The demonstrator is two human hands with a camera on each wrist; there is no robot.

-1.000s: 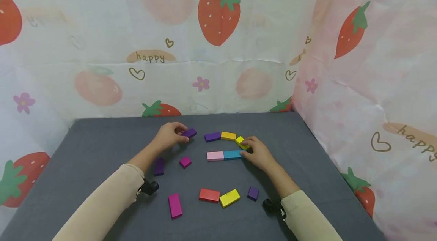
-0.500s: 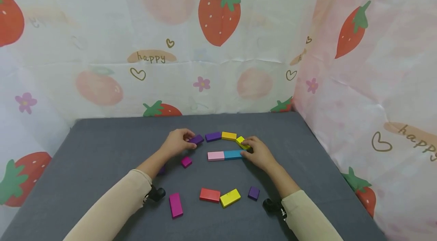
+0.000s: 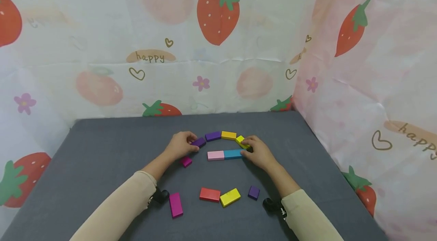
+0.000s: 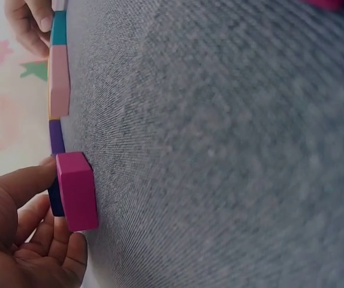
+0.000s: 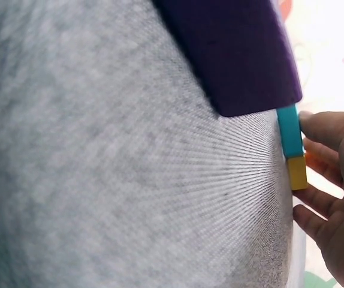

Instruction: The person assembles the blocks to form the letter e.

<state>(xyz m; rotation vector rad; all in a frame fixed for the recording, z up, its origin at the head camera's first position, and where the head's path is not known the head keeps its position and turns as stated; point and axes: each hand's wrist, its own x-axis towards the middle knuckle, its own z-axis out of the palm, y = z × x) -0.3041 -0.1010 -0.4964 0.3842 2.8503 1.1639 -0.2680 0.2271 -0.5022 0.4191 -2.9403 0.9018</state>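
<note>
Purple block [image 3: 199, 142] now farther right, within left grip [image 3: 180, 146]

Table, top in grey woven covering [image 3: 102, 150]. Far side, set in an arc: purple block [image 3: 213, 136], orange-yellow block [image 3: 228, 135], bright-yellow block [image 3: 239, 140]. Just nearer: pink block [image 3: 216, 156], end to end with blue block [image 3: 233, 154]. Farther left: small magenta block [image 3: 186, 162]. Near side, left to right: long magenta block [image 3: 176, 205], apart; red block [image 3: 209, 194]; larger yellow block [image 3: 230, 197], angled, at the red one's corner; small purple block [image 3: 253, 192].
</note>
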